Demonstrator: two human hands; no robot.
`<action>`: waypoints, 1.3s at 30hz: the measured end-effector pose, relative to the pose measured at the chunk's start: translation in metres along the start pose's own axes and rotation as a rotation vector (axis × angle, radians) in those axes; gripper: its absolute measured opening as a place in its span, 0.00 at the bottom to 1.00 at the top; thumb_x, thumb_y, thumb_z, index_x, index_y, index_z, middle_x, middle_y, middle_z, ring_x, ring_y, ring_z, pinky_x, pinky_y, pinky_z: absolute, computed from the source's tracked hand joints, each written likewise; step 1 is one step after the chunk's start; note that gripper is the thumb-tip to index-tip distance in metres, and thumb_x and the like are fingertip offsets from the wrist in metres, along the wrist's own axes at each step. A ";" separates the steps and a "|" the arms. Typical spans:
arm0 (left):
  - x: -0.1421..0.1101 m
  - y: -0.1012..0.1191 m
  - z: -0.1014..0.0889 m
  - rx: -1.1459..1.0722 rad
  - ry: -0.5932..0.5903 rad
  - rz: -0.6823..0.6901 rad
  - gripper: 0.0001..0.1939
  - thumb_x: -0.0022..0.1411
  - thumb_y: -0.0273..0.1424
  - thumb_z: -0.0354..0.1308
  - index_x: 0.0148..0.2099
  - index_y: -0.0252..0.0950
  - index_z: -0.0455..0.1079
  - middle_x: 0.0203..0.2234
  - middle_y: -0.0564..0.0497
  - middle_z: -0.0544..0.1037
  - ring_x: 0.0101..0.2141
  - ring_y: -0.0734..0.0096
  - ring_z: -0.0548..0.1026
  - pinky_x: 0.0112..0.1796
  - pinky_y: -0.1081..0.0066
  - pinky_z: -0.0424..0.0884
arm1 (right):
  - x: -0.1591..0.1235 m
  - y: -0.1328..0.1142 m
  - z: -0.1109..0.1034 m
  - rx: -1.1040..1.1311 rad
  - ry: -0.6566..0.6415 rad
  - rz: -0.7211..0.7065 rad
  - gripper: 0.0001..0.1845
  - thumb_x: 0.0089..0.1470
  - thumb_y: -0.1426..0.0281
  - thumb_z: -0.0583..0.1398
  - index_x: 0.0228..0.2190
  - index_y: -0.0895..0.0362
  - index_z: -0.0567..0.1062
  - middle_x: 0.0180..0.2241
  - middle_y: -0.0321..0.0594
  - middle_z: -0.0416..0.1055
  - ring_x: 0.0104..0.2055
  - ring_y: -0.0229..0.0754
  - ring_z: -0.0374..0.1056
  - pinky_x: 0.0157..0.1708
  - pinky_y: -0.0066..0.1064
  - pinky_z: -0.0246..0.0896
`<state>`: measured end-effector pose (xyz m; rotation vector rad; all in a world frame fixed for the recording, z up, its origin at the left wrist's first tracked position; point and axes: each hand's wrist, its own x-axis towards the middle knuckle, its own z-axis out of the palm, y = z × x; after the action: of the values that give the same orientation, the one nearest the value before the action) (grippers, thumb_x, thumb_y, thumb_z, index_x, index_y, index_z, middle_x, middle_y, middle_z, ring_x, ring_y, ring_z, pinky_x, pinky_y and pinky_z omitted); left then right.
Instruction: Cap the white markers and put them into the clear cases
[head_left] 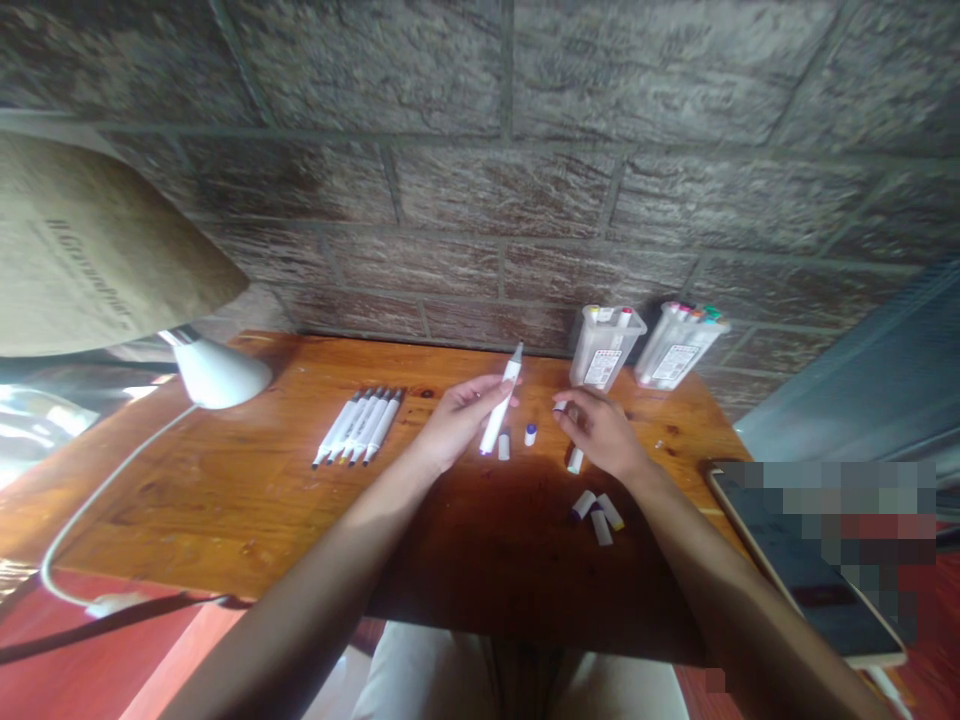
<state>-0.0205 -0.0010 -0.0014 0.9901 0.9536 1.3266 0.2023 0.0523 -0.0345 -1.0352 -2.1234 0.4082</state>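
My left hand (469, 415) is closed around a white marker (501, 405), held tilted with its uncapped grey tip pointing up and away. Between the thumb and fingers of my right hand (600, 428) is a small white marker cap (559, 407) with a dark end. On the table between my hands stand a white cap (504, 447) and a blue-topped cap (530, 435). Another cap (575, 460) lies just under my right hand. Nearer to me lies a group of loose caps (600, 518), some with dark purple ends and one with a yellow end.
Several uncapped markers (360, 428) lie in a row on the wooden table (300, 530) at left. Two clear marker boxes (604, 350) stand against the stone wall at back right. A lamp (217, 372) with a cable is far left; a tablet (802, 570) is at right.
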 end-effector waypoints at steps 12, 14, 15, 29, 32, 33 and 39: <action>-0.005 0.000 0.004 0.281 -0.125 0.158 0.14 0.53 0.37 0.70 0.41 0.36 0.81 0.27 0.51 0.80 0.23 0.74 0.71 0.28 0.75 0.67 | 0.003 -0.032 -0.022 1.018 0.222 0.435 0.13 0.52 0.59 0.65 0.37 0.52 0.79 0.40 0.38 0.77 0.34 0.37 0.74 0.33 0.28 0.70; -0.005 -0.002 0.003 0.304 -0.142 0.172 0.15 0.54 0.37 0.69 0.42 0.36 0.80 0.25 0.52 0.78 0.20 0.76 0.68 0.25 0.75 0.65 | 0.004 -0.034 -0.023 1.045 0.238 0.438 0.14 0.51 0.57 0.65 0.38 0.52 0.78 0.40 0.37 0.78 0.32 0.36 0.75 0.31 0.27 0.70; -0.005 -0.003 0.003 0.315 -0.144 0.179 0.15 0.54 0.37 0.69 0.43 0.36 0.79 0.24 0.53 0.77 0.20 0.77 0.67 0.24 0.75 0.64 | 0.004 -0.035 -0.024 1.057 0.246 0.437 0.15 0.51 0.56 0.66 0.37 0.52 0.78 0.39 0.37 0.78 0.31 0.36 0.75 0.29 0.27 0.70; -0.005 -0.003 0.000 0.492 -0.166 0.200 0.18 0.60 0.41 0.64 0.47 0.33 0.77 0.32 0.48 0.81 0.24 0.76 0.70 0.27 0.75 0.65 | 0.007 -0.037 -0.025 1.212 0.338 0.502 0.17 0.43 0.59 0.72 0.26 0.57 0.77 0.25 0.33 0.76 0.23 0.30 0.71 0.19 0.17 0.61; -0.005 -0.004 0.001 0.490 -0.184 0.224 0.16 0.59 0.39 0.65 0.45 0.33 0.78 0.33 0.48 0.82 0.30 0.72 0.76 0.34 0.73 0.71 | 0.007 -0.038 -0.025 1.241 0.325 0.519 0.15 0.43 0.60 0.73 0.28 0.57 0.79 0.25 0.34 0.76 0.24 0.30 0.71 0.20 0.18 0.61; -0.004 -0.005 0.001 0.485 -0.192 0.233 0.16 0.59 0.38 0.66 0.46 0.33 0.78 0.33 0.48 0.83 0.32 0.70 0.77 0.37 0.72 0.72 | 0.007 -0.039 -0.026 1.250 0.314 0.519 0.15 0.43 0.61 0.72 0.30 0.57 0.80 0.25 0.34 0.77 0.24 0.30 0.71 0.20 0.18 0.61; -0.003 -0.011 0.000 0.448 -0.186 0.244 0.17 0.56 0.36 0.68 0.46 0.33 0.78 0.39 0.47 0.83 0.37 0.68 0.79 0.42 0.70 0.73 | 0.005 -0.040 -0.025 1.253 0.209 0.419 0.11 0.51 0.65 0.68 0.37 0.55 0.81 0.38 0.41 0.81 0.29 0.32 0.70 0.25 0.21 0.62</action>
<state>-0.0176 -0.0037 -0.0116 1.5873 1.0323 1.2135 0.1965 0.0302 0.0071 -0.6579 -1.0373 1.4927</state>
